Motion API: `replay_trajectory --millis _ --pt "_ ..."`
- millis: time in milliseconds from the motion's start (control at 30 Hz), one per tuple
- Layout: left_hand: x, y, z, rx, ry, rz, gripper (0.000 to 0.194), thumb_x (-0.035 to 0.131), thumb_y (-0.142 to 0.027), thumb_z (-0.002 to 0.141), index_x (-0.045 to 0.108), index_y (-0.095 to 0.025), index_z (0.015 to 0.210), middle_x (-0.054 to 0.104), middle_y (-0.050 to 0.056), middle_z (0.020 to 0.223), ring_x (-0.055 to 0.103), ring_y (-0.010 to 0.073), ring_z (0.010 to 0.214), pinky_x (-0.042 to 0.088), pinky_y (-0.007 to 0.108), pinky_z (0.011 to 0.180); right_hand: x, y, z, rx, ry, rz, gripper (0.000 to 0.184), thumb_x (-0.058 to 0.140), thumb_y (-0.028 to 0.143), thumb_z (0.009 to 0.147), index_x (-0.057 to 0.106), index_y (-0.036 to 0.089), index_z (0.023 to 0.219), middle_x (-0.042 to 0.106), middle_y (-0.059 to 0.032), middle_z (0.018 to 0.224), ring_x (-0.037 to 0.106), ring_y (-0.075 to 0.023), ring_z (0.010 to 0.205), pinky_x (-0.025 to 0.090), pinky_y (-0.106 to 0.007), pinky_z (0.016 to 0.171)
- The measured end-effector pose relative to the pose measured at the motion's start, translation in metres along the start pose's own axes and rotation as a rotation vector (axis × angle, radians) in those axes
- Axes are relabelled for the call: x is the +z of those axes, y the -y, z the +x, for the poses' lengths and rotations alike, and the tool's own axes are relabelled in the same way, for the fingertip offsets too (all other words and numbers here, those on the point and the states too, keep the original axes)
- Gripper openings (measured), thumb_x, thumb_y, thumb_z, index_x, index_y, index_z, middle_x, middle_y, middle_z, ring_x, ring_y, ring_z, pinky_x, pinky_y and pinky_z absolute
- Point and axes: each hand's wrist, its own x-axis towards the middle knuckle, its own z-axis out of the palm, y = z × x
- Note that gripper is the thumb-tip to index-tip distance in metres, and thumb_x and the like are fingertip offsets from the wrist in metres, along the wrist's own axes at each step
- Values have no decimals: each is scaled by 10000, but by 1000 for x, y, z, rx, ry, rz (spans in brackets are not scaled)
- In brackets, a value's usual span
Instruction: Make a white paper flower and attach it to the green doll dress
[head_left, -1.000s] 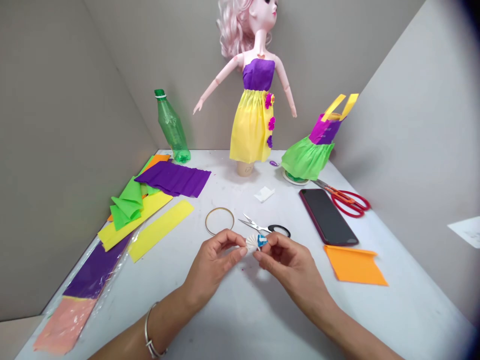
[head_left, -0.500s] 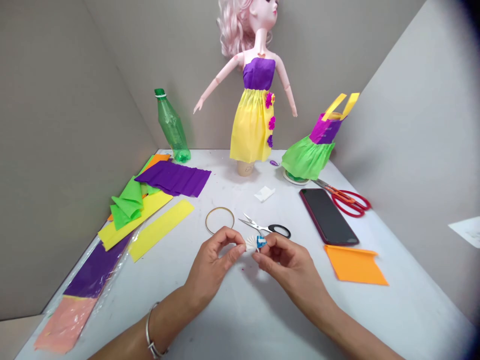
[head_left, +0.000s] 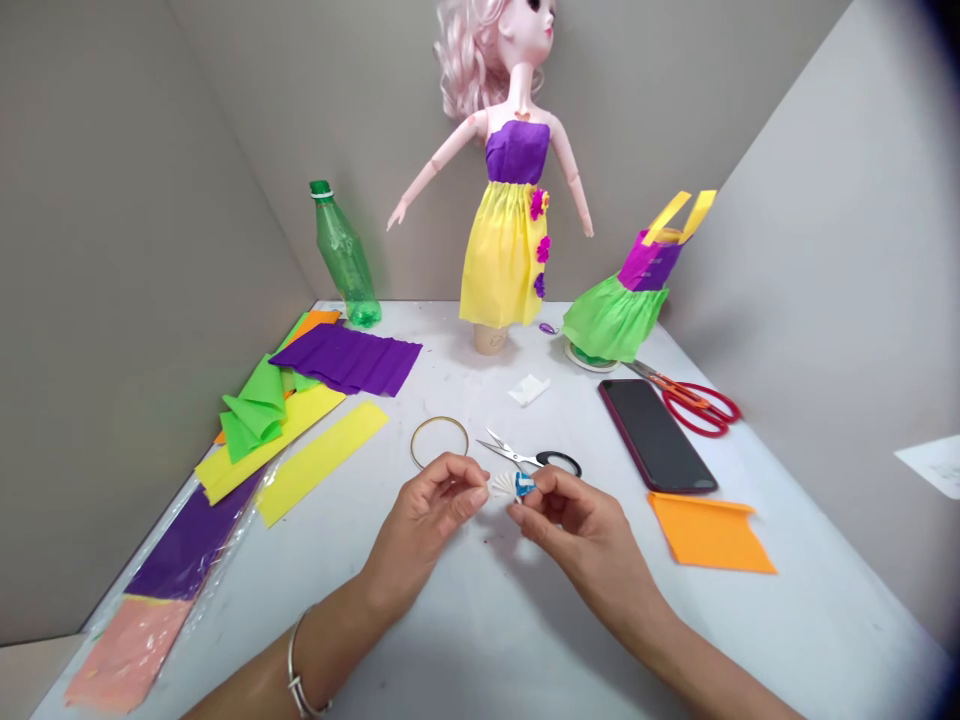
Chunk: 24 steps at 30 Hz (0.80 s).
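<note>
Between thumb and fingers, my right hand [head_left: 581, 520] holds a tiny piece with a blue top and a white pleated, fan-like skirt [head_left: 502, 485], which looks like a miniature dress. The pleats spread toward my left hand [head_left: 435, 510], whose fingers are curled with thumb and index fingertip slightly apart, right beside the pleated edge. Nothing shows in that hand. Just beyond the fingers lie small black-handled scissors [head_left: 556, 462], partly open, and a thin gold bangle [head_left: 439, 418].
A pink-haired doll [head_left: 517, 145] stands at the back, a green bottle [head_left: 345, 260] left of it. At right are a small dress [head_left: 626, 290], red-handled scissors [head_left: 701, 405], a phone [head_left: 658, 435] and orange paper [head_left: 712, 535]. Purple paper [head_left: 349, 360] and yellow strips [head_left: 322, 462] lie left.
My left fingers have let go of the white pleats and drawn slightly left. My right hand keeps the small piece, shifted slightly right. Other things stay in place.
</note>
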Motion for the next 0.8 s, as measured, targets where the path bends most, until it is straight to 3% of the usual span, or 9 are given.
replay_trajectory --millis 133,800 --pt "0 1 1 8 12 12 153 633 -349 865 587 -205 841 586 24 1032 559 182 990 403 264 899 0 -1 -1 -10 14 -11 212 680 317 816 524 208 722 519 31 677 493 -132 629 400 -244 588" --pt "3 3 -2 32 -16 145 148 628 -365 867 599 -221 846 616 1 914 561 187 921 399 276 855 2 1 -3 22 45 -3 204 686 329 811 537 211 737 531 26 693 504 -136 646 414 -243 604"
